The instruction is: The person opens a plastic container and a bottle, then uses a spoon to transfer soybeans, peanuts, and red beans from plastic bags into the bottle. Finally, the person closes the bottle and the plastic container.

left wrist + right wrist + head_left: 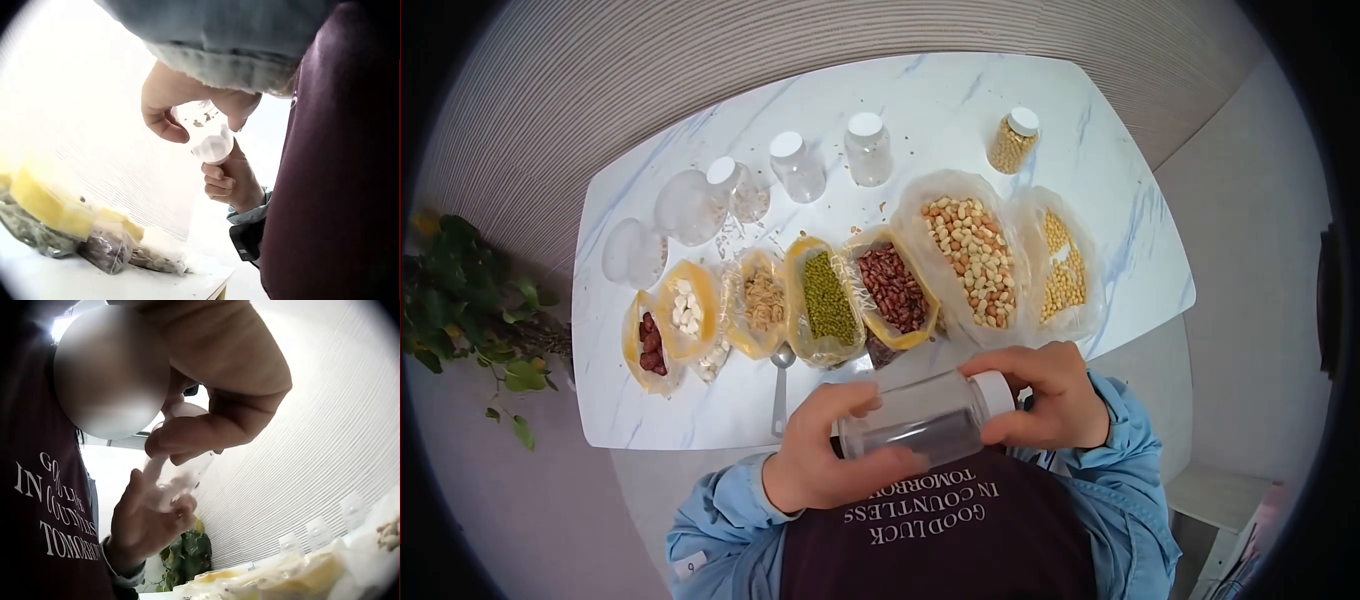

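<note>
1. Fingers clamped: left hand point(825, 450) around clear cylindrical jar point(915, 425), right hand point(1055, 395) on its smooth white lid point(995, 393).
2. Jar tilted, at marbled table's point(1125, 220) near edge.
3. Crinkled plastic bag of peanuts point(928, 192) beyond.

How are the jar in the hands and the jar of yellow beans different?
The clear round jar is tipped sideways between the left hand and right hand; the round jar of yellow beans stands upright on the white table. The clear round jar looks nearly empty, but the bean jar looks full. Both have white lids.
</note>
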A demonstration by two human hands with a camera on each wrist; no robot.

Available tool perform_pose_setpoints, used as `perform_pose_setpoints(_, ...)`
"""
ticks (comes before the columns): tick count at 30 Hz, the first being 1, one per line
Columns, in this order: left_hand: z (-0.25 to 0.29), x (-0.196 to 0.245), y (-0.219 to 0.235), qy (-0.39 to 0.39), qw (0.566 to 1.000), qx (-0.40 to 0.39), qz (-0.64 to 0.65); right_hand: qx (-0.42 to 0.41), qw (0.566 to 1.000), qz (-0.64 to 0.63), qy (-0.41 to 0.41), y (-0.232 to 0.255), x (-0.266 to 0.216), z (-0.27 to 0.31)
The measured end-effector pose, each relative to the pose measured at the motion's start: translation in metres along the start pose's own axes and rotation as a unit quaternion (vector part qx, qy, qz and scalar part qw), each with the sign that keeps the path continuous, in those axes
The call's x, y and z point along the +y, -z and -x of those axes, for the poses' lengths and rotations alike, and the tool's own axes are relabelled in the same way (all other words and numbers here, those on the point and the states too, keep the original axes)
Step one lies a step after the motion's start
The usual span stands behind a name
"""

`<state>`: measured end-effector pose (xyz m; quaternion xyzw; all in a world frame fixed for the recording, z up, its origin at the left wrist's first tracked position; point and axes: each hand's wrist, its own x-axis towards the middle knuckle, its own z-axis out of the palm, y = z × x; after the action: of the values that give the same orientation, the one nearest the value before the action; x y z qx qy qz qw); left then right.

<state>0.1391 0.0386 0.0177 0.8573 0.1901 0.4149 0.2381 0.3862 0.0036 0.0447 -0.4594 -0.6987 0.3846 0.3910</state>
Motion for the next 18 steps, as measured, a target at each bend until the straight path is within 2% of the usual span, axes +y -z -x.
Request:
perform_pose_setpoints(3,0.001,-0.007,-0.001,-0.108,0.99,0.01,-0.091,-0.037,0.996,-0.069,-0.049,0.0,0.005,-0.001)
perform_pose_setpoints(5,-0.003,-0.011,0.003,-0.169,0.978,0.021,-0.123,-0.044,0.998,-0.049,-0.013,-0.001,0.009,-0.003)
perform_pose_setpoints(6,0.001,-0.009,0.002,-0.09,0.992,0.034,-0.08,-0.048,0.998,-0.039,0.006,-0.001,0.009,-0.005)
perform_pose_setpoints(8,0.013,-0.001,-0.001,0.069,0.996,0.059,0.009,-0.049,0.993,-0.102,0.022,-0.001,-0.005,-0.011)
perform_pose_setpoints(9,0.012,-0.004,0.001,0.068,0.995,0.065,0.042,-0.05,0.989,-0.134,0.029,-0.001,-0.012,-0.013)
perform_pose_setpoints(11,0.01,-0.011,0.01,0.067,0.989,0.075,0.108,-0.088,0.992,-0.077,0.047,-0.002,-0.018,-0.015)
perform_pose_setpoints(14,0.016,-0.017,0.02,0.155,0.965,-0.03,0.209,-0.141,0.987,0.038,0.069,0.001,-0.018,-0.018)
perform_pose_setpoints(15,0.017,-0.014,0.021,0.247,0.919,-0.041,0.303,-0.159,0.981,0.081,0.076,0.001,-0.017,-0.019)
perform_pose_setpoints(17,0.018,-0.005,0.025,0.414,0.775,-0.059,0.473,-0.138,0.982,0.083,0.097,-0.002,-0.015,-0.021)
perform_pose_setpoints(18,0.017,-0.006,0.028,0.441,0.72,-0.099,0.527,-0.128,0.982,0.084,0.108,-0.003,-0.014,-0.022)
